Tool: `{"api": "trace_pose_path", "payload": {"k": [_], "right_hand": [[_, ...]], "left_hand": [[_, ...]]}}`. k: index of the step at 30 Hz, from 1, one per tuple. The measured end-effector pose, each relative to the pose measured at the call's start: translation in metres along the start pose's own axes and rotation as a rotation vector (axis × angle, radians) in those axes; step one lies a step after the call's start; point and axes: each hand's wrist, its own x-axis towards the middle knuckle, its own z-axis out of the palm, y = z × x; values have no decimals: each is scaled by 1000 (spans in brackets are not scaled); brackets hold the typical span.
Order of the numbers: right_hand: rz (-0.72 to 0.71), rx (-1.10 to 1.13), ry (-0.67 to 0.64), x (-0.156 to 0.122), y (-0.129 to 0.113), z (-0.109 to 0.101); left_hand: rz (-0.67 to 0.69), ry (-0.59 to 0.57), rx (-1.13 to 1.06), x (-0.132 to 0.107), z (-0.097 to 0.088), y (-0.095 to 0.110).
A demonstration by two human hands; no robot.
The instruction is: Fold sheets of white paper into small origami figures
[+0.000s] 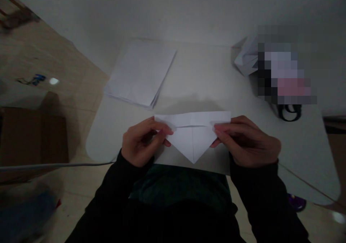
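Note:
A folded sheet of white paper (192, 136) is held up in front of me, close above the table's near edge. It has a straight band along the top, and below that it narrows to a point facing me, with a crease down the middle. My left hand (144, 138) pinches its left side between thumb and fingers. On the opposite side my right hand (245, 138) grips the paper the same way. Parts of the fingers behind the sheet are hidden.
A stack of white paper (140, 73) lies at the back left of the white table (205, 73). At the back right stand folded white paper (246, 57), a blurred-out item and a black loop (289, 112). A cardboard box (35, 138) and a grey cable (67, 165) are at left.

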Motion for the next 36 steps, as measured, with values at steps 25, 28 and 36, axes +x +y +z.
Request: {"api": "trace_pose_path", "payload": {"k": [25,28,36], "right_hand": [[-289,-232,-244,-3,6,-40],[-206,-217,-191,-4,0,-35],[17,-139,47,-10,0,-20]], "left_hand": [[262,-173,280,6,-15,-2],[242,-91,241,5,-12,0],[111,226,83,1,12,2]]}}
